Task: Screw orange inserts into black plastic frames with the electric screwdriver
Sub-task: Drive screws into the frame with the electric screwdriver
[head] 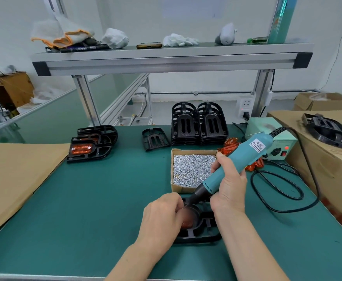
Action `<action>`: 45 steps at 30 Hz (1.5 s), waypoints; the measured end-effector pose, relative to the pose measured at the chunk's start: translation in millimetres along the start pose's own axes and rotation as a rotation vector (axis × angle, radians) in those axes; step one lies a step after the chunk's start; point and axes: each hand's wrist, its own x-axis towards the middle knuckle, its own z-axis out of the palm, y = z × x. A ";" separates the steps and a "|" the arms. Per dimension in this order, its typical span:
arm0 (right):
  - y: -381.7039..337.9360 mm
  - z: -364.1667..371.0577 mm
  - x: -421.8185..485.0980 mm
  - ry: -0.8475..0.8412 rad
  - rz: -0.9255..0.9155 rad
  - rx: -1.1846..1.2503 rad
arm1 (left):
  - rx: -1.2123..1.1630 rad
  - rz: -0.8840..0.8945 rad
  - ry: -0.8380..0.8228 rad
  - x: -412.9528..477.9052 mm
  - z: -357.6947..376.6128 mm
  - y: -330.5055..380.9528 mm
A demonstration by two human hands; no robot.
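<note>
Black frame (204,230) lies under left hand (162,218); right hand (229,187) grips screwdriver (245,157)

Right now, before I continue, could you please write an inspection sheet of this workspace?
Surface: green mat.
Job's things: black frame with orange insert front centre; screw box behind it; finished frames far left; empty frame stacks at back.
Clutter: cardboard sheet at left edge.
Hands: left hand holds black frame; right hand grips electric screwdriver, bit down.
Cables: black cable looped on mat, right side.
Surroundings: shelf with rags above; cardboard boxes right.
</note>
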 end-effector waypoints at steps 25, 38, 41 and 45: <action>-3.0 0.9 -3.2 0.094 -0.215 -0.110 | -0.160 0.060 0.107 -9.5 -1.7 -28.0; 5.1 9.7 -20.9 -0.022 -0.273 -0.263 | -0.215 -0.048 -0.048 -6.6 2.1 -40.9; 6.2 8.6 -21.9 -0.031 -0.279 -0.284 | -0.206 -0.036 -0.045 -6.1 2.6 -40.8; 7.3 6.9 -21.2 -0.032 -0.279 -0.293 | -0.197 -0.023 -0.047 -5.6 3.0 -41.8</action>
